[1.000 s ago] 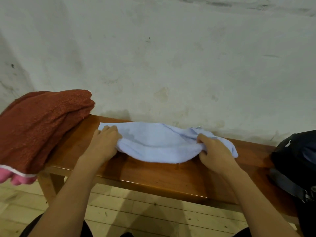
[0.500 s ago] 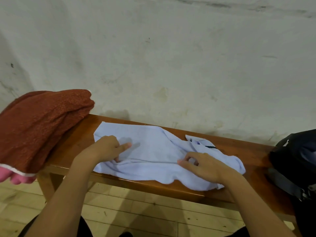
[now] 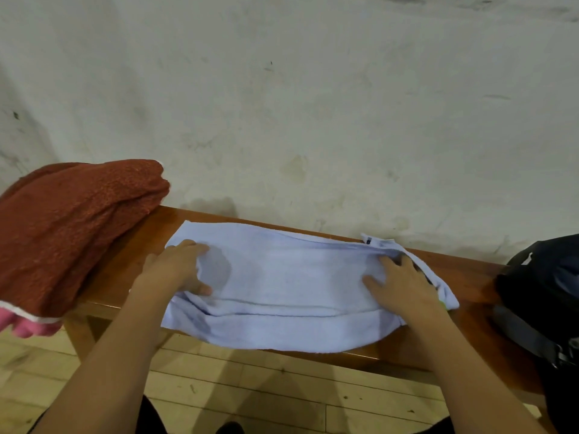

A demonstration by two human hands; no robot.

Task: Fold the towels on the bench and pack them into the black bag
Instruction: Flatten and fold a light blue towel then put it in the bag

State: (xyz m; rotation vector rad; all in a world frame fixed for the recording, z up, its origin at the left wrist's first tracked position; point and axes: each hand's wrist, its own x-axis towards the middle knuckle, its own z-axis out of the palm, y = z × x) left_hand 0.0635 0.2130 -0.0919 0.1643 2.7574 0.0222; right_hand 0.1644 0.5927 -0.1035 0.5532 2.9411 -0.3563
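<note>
Since earlier, both hands, left [image 3: 175, 270] and right [image 3: 404, 286], are spreading flat, pressing light-blue towel [image 3: 288, 286]; smooth toward 3 and 9 o'clock before folding.

Bare forearms and hands, no sleeves

No sleeve, watch or ring is seen on the left hand [image 3: 175, 270] or right hand [image 3: 404, 289]; dark clothing is glimpsed at 6 o'clock.

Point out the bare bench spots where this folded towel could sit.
Bare wood shows between the blue towel and the black bag, and a narrower strip between it and the rust towel. The bench middle is crowded by the towel and both hands.
</note>
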